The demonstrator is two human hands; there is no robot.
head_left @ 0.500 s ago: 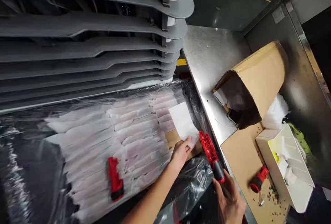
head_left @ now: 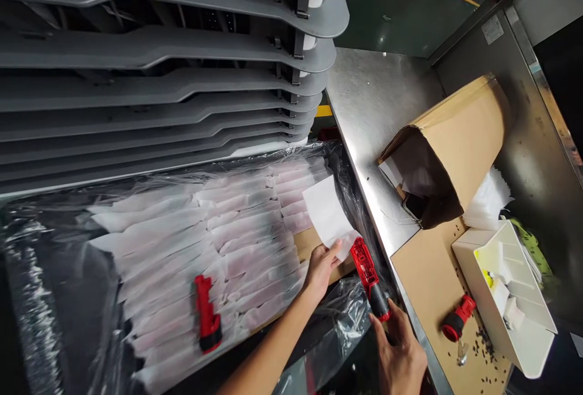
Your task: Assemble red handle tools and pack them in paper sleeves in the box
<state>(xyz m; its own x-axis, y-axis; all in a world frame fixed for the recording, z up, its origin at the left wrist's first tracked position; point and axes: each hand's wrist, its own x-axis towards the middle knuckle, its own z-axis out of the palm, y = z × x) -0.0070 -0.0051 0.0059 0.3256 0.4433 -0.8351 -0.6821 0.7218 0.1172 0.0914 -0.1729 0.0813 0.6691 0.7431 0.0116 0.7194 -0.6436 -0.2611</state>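
Note:
Between the thumb and fingers of my left hand (head_left: 320, 268) is the lower end of a white paper sheet (head_left: 328, 211). My right hand (head_left: 401, 346) grips the black end of a red and black plastic housing (head_left: 370, 276), whose ribbed hollow inside faces up. The housing's red tip touches or slightly overlaps the sheet's lower corner. Below both hands lie rows of parts wrapped in thin white paper (head_left: 246, 231), in a box lined with clear plastic. A second red and black housing (head_left: 208, 315) rests unwrapped on top of these rows.
Stacked grey trays (head_left: 182, 103) rise behind the box. To the right, a metal bench (head_left: 364, 97) bears a tipped cardboard box (head_left: 464, 133), a cardboard sheet (head_left: 421, 267), a white bin (head_left: 510, 304), another red and black housing (head_left: 458, 317) and scattered small dark bits (head_left: 485, 346).
The red tip of the housing in my right hand has come against the paper's lower corner. My left hand still holds the sheet; the whole view has shifted slightly.

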